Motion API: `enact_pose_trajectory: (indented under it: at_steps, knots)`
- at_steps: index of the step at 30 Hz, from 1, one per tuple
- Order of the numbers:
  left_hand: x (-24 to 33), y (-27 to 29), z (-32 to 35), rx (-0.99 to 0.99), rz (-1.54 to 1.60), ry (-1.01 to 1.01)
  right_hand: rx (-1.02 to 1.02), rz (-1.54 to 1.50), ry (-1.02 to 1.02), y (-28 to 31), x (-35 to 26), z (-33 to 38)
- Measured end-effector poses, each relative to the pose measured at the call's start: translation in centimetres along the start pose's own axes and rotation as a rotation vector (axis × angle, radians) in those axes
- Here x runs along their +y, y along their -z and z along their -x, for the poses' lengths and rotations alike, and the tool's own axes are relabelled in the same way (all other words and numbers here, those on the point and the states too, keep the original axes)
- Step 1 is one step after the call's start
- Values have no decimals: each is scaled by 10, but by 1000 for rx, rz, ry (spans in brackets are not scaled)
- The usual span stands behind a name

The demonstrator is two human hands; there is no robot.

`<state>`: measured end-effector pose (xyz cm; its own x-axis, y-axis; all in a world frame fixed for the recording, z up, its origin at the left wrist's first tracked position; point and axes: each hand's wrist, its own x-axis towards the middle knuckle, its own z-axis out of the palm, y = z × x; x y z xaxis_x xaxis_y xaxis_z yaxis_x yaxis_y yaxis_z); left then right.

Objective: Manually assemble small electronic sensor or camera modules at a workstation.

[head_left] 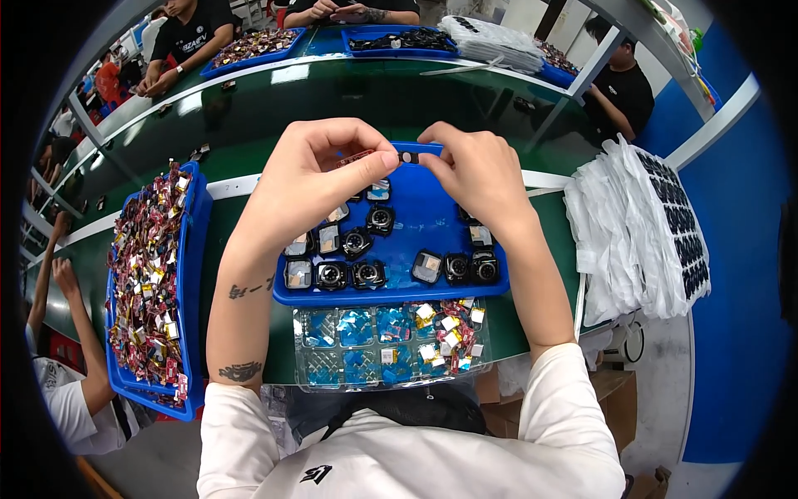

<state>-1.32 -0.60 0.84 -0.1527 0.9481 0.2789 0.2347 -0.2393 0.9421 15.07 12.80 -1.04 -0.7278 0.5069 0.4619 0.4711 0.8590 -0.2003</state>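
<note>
My left hand [337, 162] is closed in a pinch on a small red circuit board [356, 157], mostly covered by the fingers. A short dark piece with a round silvery disc [406, 157] sticks out between the two hands. Thumb and forefinger of my right hand [475, 166] close on the far end of that piece; their exact grip is partly hidden. Both hands are raised over a blue tray [399, 293], which holds several black watch-like housings [381, 219], some with a round dial-like face upward, others with a grey square part showing.
Left stands a blue bin [195, 249] heaped with red circuit boards [150, 274]. Nearest me, a clear compartment tray [312, 378] holds blue film pieces and small battery-like parts. White-wrapped trays of black parts [636, 229] are stacked right. Co-workers sit across and at left.
</note>
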Motion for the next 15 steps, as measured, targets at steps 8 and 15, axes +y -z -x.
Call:
enact_pose_trajectory:
  at_steps: [8, 15]
  knots:
    - [-3, 2, -1, -17, -47, -39, -737, 78, 112, -9, -2, 10]
    - [-1, 0, -1, -30, -144, -60, -957, -21, 120, -19, -10, 4]
